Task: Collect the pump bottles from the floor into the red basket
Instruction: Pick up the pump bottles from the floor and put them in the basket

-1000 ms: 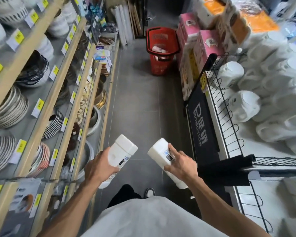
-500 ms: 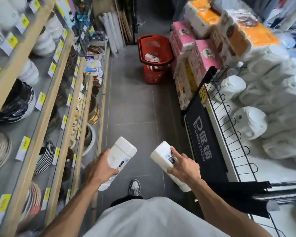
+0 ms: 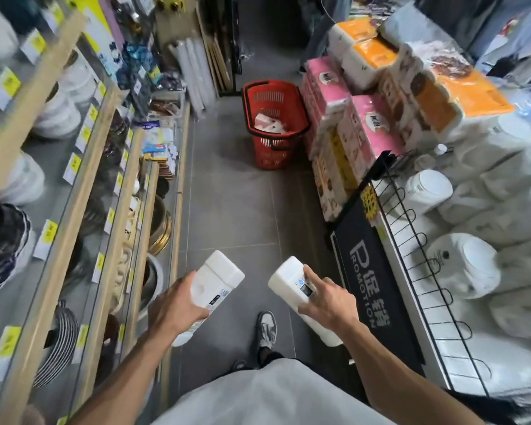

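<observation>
I carry two white pump bottles, bases pointing forward, their pump ends hidden behind my hands. My left hand is shut on the left bottle. My right hand grips the right bottle, index finger stretched along its label. The red basket stands on the grey floor farther down the aisle, well ahead of both hands, against the pink packs. White and pink items lie inside it; what they are I cannot tell.
Shelves of bowls and plates line the left side. On the right are stacked tissue packs, a black promotion sign and a wire rack of white packages. My shoe is on the floor between the hands.
I have walked forward along the aisle, so the red basket is nearer and larger. Both hands keep the same grip on their bottles. One shoe has stepped forward into view.
</observation>
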A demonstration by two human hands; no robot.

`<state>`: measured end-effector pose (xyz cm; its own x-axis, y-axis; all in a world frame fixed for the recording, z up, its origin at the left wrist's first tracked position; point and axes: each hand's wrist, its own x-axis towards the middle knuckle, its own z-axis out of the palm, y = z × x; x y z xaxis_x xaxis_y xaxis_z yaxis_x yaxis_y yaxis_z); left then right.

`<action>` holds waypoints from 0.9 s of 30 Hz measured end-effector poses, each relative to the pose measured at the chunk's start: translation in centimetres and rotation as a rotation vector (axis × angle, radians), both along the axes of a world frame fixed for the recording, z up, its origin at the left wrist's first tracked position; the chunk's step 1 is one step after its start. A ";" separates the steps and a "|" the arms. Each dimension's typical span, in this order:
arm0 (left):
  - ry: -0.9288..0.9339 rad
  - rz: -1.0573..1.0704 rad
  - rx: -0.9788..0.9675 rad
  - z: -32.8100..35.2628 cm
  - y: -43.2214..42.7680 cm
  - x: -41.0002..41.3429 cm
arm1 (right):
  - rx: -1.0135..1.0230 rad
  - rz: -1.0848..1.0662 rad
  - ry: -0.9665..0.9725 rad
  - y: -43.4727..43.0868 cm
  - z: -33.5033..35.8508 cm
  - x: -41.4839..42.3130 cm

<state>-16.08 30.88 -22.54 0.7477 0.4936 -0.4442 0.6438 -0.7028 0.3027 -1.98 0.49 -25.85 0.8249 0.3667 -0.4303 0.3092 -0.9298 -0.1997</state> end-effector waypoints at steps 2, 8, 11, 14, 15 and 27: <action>0.005 0.001 0.001 0.2 0.3 2.0 | -0.003 0.012 0.008 0.6 0.0 2.2; -0.008 0.018 0.010 0.7 1.9 7.8 | 0.008 -0.003 0.008 2.2 0.2 8.6; -0.020 0.041 -0.004 0.5 2.7 10.0 | 0.018 0.004 0.007 3.2 0.2 11.3; -0.008 0.056 -0.001 0.4 3.8 11.8 | 0.006 0.019 0.018 4.5 0.1 13.8; -0.009 0.060 -0.002 0.5 4.3 12.4 | -0.001 0.028 0.016 5.0 0.0 14.5; -0.009 0.066 -0.032 0.4 13.0 20.4 | -0.021 -0.021 0.005 14.0 -0.1 22.4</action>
<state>4.34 43.87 -22.12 0.7181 0.5273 -0.4542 0.6854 -0.6490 0.3301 20.45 14.52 -25.92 0.8301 0.3400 -0.4419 0.2885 -0.9401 -0.1814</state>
